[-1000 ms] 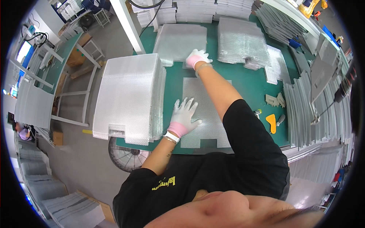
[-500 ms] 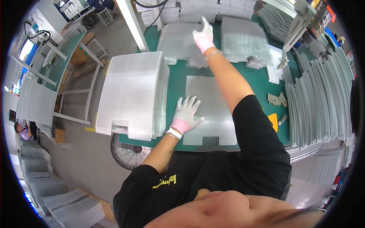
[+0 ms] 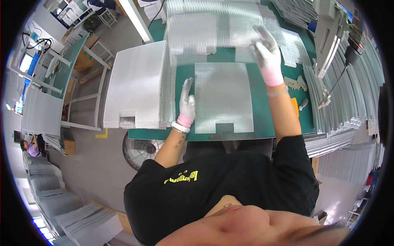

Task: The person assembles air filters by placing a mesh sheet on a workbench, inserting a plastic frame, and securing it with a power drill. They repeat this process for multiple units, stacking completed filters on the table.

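The right hand (image 3: 267, 53), fingers curled on a far mesh sheet (image 3: 213, 30), holds it beyond the flat sheet (image 3: 223, 98) beside the spread left hand (image 3: 187, 102).

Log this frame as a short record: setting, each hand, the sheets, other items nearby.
setting: green work mat on a bench, seen from above
left hand: gloved, flat at the left edge of the mesh sheet lying on the mat
right hand: gloved, gripping a second mesh sheet, lifted and blurred, farther back
stack: pile of mesh sheets left of the mat
other: floor fan under the bench; metal strips racked at right
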Action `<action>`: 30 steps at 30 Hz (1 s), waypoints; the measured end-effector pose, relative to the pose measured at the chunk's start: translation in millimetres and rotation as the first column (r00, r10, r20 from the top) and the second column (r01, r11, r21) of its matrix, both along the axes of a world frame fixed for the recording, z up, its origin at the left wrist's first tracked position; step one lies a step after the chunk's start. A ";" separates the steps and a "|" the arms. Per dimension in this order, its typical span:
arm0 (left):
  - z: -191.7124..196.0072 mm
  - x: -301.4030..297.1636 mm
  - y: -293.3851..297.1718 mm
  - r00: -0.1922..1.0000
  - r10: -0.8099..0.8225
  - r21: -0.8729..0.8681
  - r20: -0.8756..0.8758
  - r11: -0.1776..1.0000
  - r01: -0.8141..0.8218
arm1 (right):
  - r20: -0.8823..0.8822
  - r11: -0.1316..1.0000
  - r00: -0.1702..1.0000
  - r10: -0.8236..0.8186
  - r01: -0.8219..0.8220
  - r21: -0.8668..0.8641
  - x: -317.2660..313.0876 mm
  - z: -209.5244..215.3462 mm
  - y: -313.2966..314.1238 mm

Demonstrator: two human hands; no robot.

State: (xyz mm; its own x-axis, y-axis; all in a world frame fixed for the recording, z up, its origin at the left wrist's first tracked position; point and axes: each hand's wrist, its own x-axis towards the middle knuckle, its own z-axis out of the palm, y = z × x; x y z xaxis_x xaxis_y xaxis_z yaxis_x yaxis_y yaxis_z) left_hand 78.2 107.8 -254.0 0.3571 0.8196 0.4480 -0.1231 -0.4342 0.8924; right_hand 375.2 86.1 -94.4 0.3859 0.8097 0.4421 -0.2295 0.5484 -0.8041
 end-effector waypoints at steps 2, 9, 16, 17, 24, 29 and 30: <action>27.5 0.7 -22.9 0.923 -0.103 -0.167 0.370 0.970 0.176 | -0.073 0.997 0.997 -0.029 0.024 -0.068 -4.7 -10.6 -43.8; 78.0 -21.7 -78.8 0.949 0.170 -0.152 -0.265 0.965 -0.215 | 0.535 0.894 0.836 -0.121 0.326 -0.307 -34.1 -85.6 -167.1; 53.4 -13.6 -87.6 0.588 0.330 0.185 -0.738 0.938 -0.294 | 0.794 0.770 0.607 -0.025 0.519 -0.372 -61.8 -95.7 -190.2; 49.1 -12.5 -85.1 0.547 0.336 0.210 -0.767 0.937 -0.281 | 0.817 0.768 0.576 -0.021 0.533 -0.355 -59.7 -101.3 -190.4; 41.9 -0.8 -77.8 0.487 0.242 0.134 -0.839 0.960 -0.246 | 0.856 0.752 0.517 0.018 0.557 -0.352 -45.3 -127.8 -184.6; 31.6 0.1 -70.0 0.446 0.190 0.088 -0.875 0.967 -0.238 | 0.868 0.748 0.492 0.068 0.550 -0.371 -44.7 -133.3 -177.4; 29.9 1.2 -68.9 0.437 0.182 0.086 -0.881 0.969 -0.231 | 0.883 0.739 0.462 0.086 0.564 -0.367 -45.0 -135.7 -177.2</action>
State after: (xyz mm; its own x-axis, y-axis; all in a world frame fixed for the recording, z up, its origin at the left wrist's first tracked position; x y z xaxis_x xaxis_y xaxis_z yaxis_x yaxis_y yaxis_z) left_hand 79.5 38.9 -224.1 0.3560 0.9338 -0.0356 0.8223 -0.2949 0.4867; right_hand 330.2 -91.1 -230.2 0.3329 0.9270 0.1726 0.7536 -0.1516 -0.6396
